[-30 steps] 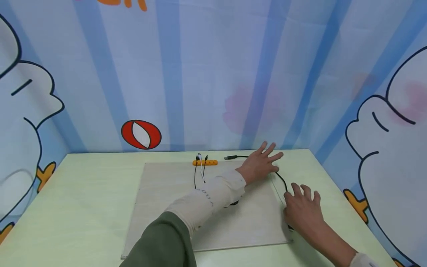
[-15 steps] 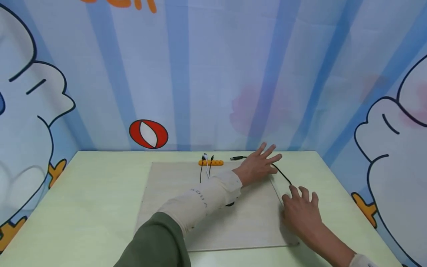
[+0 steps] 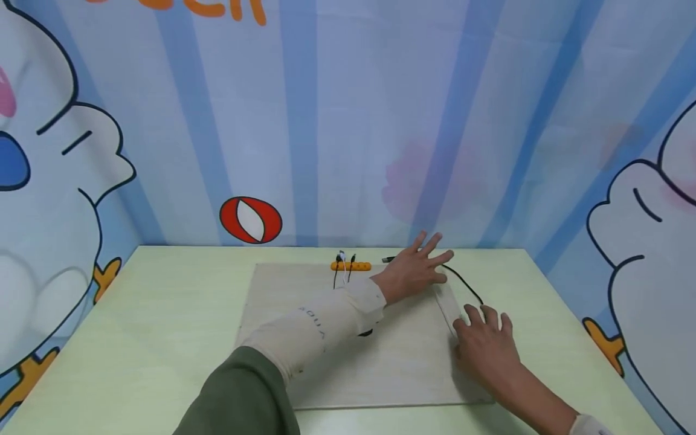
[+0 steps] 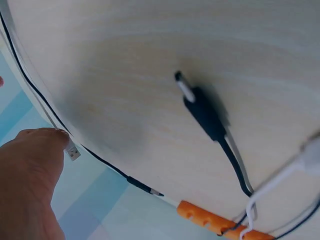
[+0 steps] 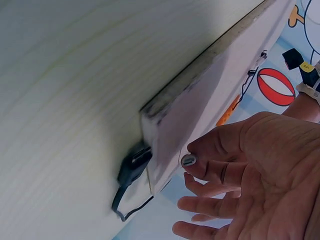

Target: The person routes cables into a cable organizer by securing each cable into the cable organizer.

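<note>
pinching the white cable (image 4: 73,152) just behind its usb plug: my left hand (image 3: 410,270), thumb side closed on it, other fingers spread, over the far right corner of the board (image 3: 391,374). right hand (image 3: 489,349), remote view: beside the board's right edge, thumb and forefinger gripping a metal-tipped connector (image 5: 188,160), remaining fingers loose. i cannot tell whether it is the white cable's other end.

black cable (image 3: 462,281): on the worktop (image 3: 179,302) past the board's right edge, its plug behind the far edge. i log a black plug (image 5: 134,165) just beside the right edge, at the near right corner; contact unclear. orange holder (image 3: 361,266): at the far edge, with black and white leads in it. black connector (image 4: 204,112): on the board, partly behind my left sleeve (image 3: 321,326) in the head view.
</note>
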Demonstrator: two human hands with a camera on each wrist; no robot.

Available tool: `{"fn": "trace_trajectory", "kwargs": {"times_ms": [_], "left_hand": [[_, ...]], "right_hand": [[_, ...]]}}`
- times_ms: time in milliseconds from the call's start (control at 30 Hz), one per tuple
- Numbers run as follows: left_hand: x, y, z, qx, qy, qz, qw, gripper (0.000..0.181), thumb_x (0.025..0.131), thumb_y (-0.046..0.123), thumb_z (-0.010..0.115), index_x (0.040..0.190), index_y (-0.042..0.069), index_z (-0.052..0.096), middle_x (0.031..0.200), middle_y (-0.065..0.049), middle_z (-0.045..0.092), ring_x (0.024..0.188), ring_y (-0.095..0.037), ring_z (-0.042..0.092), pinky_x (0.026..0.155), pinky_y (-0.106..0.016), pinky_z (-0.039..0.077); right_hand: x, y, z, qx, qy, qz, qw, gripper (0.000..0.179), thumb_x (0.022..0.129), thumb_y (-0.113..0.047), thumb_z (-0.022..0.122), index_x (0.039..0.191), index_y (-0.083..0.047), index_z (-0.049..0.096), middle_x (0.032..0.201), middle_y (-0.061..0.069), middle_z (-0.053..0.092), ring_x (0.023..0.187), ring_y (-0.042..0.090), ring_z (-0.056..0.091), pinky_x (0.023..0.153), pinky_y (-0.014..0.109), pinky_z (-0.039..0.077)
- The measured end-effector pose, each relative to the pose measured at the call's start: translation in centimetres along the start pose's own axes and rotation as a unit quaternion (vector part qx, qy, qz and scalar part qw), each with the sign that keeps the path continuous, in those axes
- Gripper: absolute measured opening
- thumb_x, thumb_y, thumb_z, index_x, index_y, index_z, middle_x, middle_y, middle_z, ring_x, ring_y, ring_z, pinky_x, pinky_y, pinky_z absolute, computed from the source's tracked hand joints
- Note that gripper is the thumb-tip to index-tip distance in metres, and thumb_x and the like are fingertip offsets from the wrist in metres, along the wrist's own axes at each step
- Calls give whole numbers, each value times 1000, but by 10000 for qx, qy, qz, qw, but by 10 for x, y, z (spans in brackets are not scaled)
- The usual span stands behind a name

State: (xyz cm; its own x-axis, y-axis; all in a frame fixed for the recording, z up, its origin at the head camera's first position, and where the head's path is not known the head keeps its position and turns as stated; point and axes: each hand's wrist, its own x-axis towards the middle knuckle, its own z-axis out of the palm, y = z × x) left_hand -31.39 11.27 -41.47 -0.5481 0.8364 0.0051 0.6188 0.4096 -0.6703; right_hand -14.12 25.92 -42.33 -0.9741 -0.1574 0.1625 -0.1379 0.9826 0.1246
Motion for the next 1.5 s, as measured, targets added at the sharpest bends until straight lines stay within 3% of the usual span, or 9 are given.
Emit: {"fn": "trace_trajectory", "kwargs": {"times_ms": [267, 500, 1000, 1500], "left_hand": [[-17, -13, 3, 279, 202, -72, 9994, 44, 122, 39, 49, 163, 55, 49, 190, 8, 19, 178, -37, 19, 143, -56, 21], [-27, -25, 9, 32, -2, -193, 9998, 44, 123, 36, 47, 163, 53, 49, 191, 6, 16, 179, -38, 14, 143, -58, 18], [-46, -46, 22, 93, -202, -431, 9988, 43, 123, 38, 47, 162, 54, 49, 191, 7, 19, 178, -37, 19, 141, -60, 22], [-59, -59, 33, 125, -441, -640, 9969, 47, 123, 33, 46, 165, 56, 46, 191, 6, 19, 177, -37, 21, 141, -59, 24]], "right_hand": [[7, -9, -4, 288, -217, -45, 9993, 17, 92, -10, 79, 109, -9, 76, 143, 27, 69, 138, 58, 54, 111, 84, 42], [16, -18, -4, 480, -289, -94, 9984, 13, 96, -9, 77, 109, -11, 75, 144, 28, 69, 136, 58, 55, 110, 85, 42], [31, -40, -6, 770, -29, -364, 9964, 16, 99, -6, 75, 114, -10, 73, 143, 27, 69, 135, 57, 56, 111, 84, 42], [43, -63, -11, 1007, -100, -473, 9937, 15, 102, -3, 70, 117, -8, 73, 146, 29, 68, 136, 58, 56, 112, 84, 42]]}}
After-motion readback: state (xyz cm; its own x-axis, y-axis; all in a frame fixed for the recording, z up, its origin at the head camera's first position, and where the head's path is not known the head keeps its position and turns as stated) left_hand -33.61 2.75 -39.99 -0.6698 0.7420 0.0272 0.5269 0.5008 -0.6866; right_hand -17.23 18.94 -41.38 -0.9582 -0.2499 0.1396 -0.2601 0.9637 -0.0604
